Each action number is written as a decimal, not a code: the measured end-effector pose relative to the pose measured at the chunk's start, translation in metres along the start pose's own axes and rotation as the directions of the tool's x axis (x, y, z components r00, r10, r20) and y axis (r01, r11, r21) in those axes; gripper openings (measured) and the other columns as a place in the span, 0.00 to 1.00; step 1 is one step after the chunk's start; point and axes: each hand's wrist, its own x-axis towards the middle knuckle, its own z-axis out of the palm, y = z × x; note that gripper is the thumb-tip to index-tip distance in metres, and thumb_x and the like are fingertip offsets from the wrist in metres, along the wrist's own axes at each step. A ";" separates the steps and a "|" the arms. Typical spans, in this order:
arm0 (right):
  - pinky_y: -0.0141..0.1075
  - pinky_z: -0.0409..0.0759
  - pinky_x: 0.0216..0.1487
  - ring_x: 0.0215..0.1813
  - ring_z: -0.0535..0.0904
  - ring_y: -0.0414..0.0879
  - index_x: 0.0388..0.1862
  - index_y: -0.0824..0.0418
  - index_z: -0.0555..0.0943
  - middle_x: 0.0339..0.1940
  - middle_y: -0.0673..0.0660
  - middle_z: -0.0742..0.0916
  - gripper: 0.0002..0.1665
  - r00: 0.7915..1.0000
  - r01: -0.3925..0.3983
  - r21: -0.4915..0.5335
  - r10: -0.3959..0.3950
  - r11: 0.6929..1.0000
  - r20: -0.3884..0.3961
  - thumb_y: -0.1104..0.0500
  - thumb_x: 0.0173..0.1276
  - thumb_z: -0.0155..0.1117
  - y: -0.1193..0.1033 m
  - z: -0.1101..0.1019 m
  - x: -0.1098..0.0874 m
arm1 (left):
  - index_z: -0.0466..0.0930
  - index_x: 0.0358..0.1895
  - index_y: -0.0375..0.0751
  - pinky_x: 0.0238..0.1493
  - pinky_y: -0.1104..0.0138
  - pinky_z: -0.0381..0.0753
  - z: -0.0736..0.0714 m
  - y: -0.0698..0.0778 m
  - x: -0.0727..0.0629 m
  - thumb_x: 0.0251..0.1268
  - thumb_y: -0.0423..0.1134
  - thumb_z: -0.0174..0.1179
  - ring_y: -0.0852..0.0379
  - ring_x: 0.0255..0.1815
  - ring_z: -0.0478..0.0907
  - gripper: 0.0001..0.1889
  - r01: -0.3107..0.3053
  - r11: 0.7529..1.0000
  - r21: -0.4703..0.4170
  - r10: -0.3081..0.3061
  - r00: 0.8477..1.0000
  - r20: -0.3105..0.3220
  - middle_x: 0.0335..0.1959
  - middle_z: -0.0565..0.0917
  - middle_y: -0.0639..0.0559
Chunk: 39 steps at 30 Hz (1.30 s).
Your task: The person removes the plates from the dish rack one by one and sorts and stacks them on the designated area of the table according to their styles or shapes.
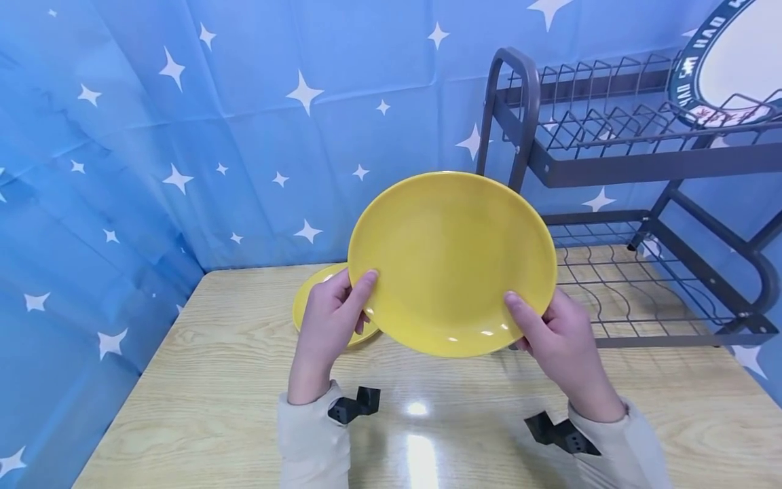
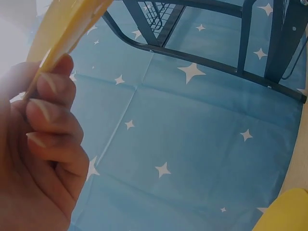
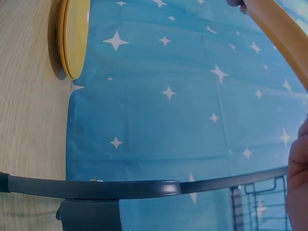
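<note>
Plate (image 1: 452, 251) held above the table (image 1: 201, 394), face tilted toward the head view, wider axis left-right; left hand (image 1: 326, 309) and right hand (image 1: 565, 333) pinch its lower rim, right nearer the rack (image 1: 647, 167).

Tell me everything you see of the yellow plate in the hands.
The plate is plain yellow, round or slightly oval, shallow and thin-rimmed, with a glossy surface that could be ceramic or plastic. No chips or marks show. It is held up clear of the table, its bare inner face tilted toward the person. The left hand and right hand pinch it at opposite sides, low on the rim, thumbs on the face.
</note>
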 end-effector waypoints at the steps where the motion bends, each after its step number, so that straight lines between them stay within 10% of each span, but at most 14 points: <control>1: 0.31 0.67 0.11 0.14 0.69 0.41 0.41 0.63 0.73 0.18 0.51 0.76 0.07 1.000 0.000 -0.013 0.000 1.000 -0.004 0.69 0.64 0.53 0.001 0.000 0.000 | 0.78 0.31 0.42 0.12 0.64 0.71 0.000 -0.001 0.000 0.62 0.52 0.51 0.53 0.10 0.67 0.17 0.003 1.000 0.003 -0.003 1.000 0.000 0.16 0.75 0.49; 19: 0.33 0.69 0.12 0.14 0.70 0.44 0.47 0.63 0.71 0.24 0.54 0.79 0.10 0.999 -0.043 0.066 0.041 0.997 0.032 0.66 0.67 0.50 0.005 0.003 0.004 | 0.77 0.36 0.36 0.11 0.69 0.67 0.000 0.022 -0.002 0.65 0.42 0.51 0.54 0.09 0.65 0.12 0.046 0.999 0.020 -0.045 0.998 -0.037 0.14 0.72 0.47; 39: 0.34 0.69 0.14 0.14 0.67 0.45 0.65 0.53 0.62 0.16 0.55 0.75 0.25 0.994 -0.096 0.042 0.098 0.995 -0.053 0.64 0.70 0.45 0.004 -0.004 0.012 | 0.77 0.37 0.46 0.11 0.65 0.71 -0.001 -0.019 0.009 0.60 0.59 0.48 0.52 0.10 0.68 0.20 0.102 0.993 0.062 -0.083 0.963 -0.256 0.16 0.75 0.49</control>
